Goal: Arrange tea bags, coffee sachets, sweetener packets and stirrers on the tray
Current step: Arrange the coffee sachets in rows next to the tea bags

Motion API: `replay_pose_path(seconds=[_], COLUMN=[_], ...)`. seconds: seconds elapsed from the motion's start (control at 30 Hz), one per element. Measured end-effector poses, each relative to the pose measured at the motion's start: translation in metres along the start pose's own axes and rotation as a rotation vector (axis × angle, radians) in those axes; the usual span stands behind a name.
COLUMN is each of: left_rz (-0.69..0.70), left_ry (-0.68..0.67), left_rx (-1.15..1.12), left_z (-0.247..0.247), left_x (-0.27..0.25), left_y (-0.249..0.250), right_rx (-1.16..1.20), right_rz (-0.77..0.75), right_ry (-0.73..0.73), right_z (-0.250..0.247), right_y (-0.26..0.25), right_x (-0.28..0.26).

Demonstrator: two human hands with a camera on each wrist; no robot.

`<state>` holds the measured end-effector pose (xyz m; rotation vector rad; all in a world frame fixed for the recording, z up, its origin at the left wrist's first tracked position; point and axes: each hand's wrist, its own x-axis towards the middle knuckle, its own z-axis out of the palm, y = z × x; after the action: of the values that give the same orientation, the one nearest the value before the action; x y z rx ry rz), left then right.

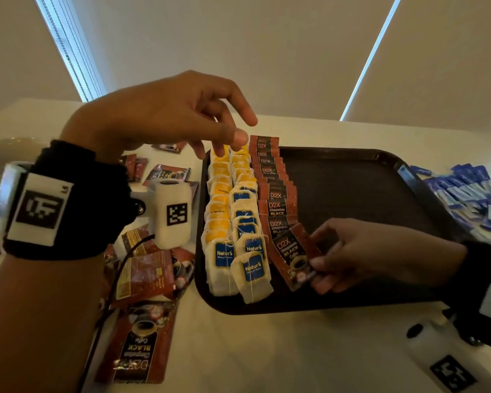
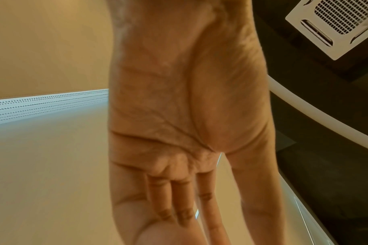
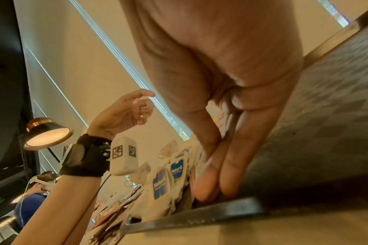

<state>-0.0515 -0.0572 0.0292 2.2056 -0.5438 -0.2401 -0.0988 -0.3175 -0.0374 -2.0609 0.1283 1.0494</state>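
Note:
A dark tray lies on the white table. Down its left side run two overlapping rows of tea bags with yellow and blue tags, then a row of red-brown coffee sachets. My right hand pinches one coffee sachet at the near end of that row, low over the tray floor. My left hand hovers above the far end of the tea bag rows, fingers loose and empty. The right wrist view shows the right hand down on the tray beside the tea bags. The left wrist view shows the left hand empty.
Loose coffee sachets lie scattered on the table left of the tray, one large sachet nearest me. A heap of blue sweetener packets sits right of the tray. The tray's right half is bare. A lamp stands at the left.

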Motion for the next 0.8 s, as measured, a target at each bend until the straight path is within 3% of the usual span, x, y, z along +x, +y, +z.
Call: replay_pose_path(seconds=[0.07,0.2,0.3,0.53,0.8], left_rz=[-0.001,-0.007,-0.007,-0.002,-0.005], left_ry=[-0.005,-0.012,-0.004,-0.007,-0.009], left_rx=[0.01,0.022,0.013,0.008,0.007], left_z=[0.001,0.0,-0.001,-0.003,-0.004], left_x=[0.001,0.001,0.0,-0.001,-0.001], left_y=[0.0,0.0,-0.001,-0.001,-0.004], right_rx=[-0.03,-0.464,-0.582,-0.605,-0.504], right_rz=[0.007,-0.007,0.001,-0.015,-0.002], right_ry=[0.013,0.119,0.114,0.067,0.114], right_z=[0.006,0.012,0.011,0.009,0.001], right_y=[-0.004,-0.006,-0.007,-0.006,-0.012], right_x=[0.002,0.007,0.009,0.017,0.021])
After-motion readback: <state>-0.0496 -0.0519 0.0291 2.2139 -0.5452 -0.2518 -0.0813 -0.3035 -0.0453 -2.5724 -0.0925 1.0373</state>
